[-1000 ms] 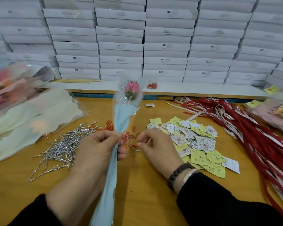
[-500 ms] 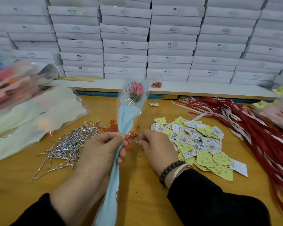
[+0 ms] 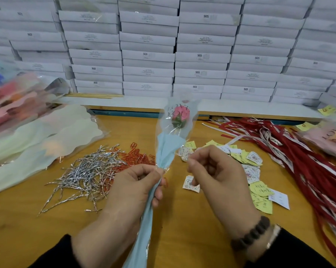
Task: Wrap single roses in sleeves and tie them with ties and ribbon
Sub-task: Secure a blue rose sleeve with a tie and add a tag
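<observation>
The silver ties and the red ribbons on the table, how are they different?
The silver ties are short, crinkly and shiny; the red ribbons are long, flat and dull. The silver ties sit in a tangled heap to the left of the left hand; the red ribbons stretch along the right side, past the right hand. Both lie loose on the wooden table, untouched by either hand.

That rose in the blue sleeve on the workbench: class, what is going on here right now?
A person is packaging a single pink rose in a blue and clear sleeve. The left hand grips the gathered neck of the sleeve, holding it upright above the wooden table. The right hand is raised beside it, fingers curled; whether it pinches a tie cannot be told. Silver twist ties, small tags and red ribbons lie within reach.
</observation>
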The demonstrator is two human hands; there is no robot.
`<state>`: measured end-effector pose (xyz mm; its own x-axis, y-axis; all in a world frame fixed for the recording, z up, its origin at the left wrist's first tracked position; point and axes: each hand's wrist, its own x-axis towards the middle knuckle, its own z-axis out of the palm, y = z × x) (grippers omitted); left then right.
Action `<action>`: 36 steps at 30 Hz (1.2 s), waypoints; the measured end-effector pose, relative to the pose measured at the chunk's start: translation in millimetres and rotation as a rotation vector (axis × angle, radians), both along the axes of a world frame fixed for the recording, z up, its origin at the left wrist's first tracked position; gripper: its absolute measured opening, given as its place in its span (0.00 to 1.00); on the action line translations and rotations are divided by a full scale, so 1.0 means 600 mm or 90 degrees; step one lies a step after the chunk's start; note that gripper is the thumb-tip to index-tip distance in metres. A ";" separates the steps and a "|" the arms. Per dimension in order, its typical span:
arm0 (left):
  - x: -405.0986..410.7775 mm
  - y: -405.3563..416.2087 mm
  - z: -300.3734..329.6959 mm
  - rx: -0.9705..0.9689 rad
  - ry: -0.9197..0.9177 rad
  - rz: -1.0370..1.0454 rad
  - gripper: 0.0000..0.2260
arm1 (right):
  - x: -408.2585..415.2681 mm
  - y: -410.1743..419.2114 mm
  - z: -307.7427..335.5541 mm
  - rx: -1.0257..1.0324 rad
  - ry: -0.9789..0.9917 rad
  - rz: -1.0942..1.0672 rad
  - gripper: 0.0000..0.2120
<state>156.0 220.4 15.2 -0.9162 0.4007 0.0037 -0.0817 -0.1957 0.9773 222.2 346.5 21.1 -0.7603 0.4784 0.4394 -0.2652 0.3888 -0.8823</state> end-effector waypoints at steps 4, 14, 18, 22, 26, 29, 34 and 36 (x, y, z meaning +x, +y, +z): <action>0.014 0.012 -0.010 -0.013 0.019 -0.037 0.08 | 0.028 -0.022 -0.005 -0.070 -0.028 0.138 0.09; 0.023 0.016 -0.013 -0.015 0.033 -0.071 0.11 | 0.015 -0.018 -0.021 0.006 -0.073 0.012 0.06; 0.025 0.014 -0.007 0.000 0.029 -0.090 0.08 | 0.014 -0.011 -0.023 0.044 -0.085 -0.011 0.07; 0.027 0.013 -0.006 -0.010 0.040 -0.098 0.05 | 0.020 -0.008 -0.022 0.205 -0.076 -0.047 0.07; 0.029 0.012 -0.004 -0.018 0.053 -0.116 0.11 | 0.023 -0.007 -0.019 0.343 -0.054 -0.079 0.04; 0.029 0.011 -0.006 -0.027 0.053 -0.098 0.14 | 0.025 -0.011 -0.015 0.456 -0.035 -0.104 0.05; 0.026 0.011 -0.006 -0.012 0.033 -0.077 0.15 | 0.022 -0.009 -0.012 0.237 -0.079 -0.002 0.07; 0.022 0.011 -0.004 0.007 0.015 -0.089 0.15 | 0.017 -0.006 -0.006 0.012 -0.097 0.074 0.09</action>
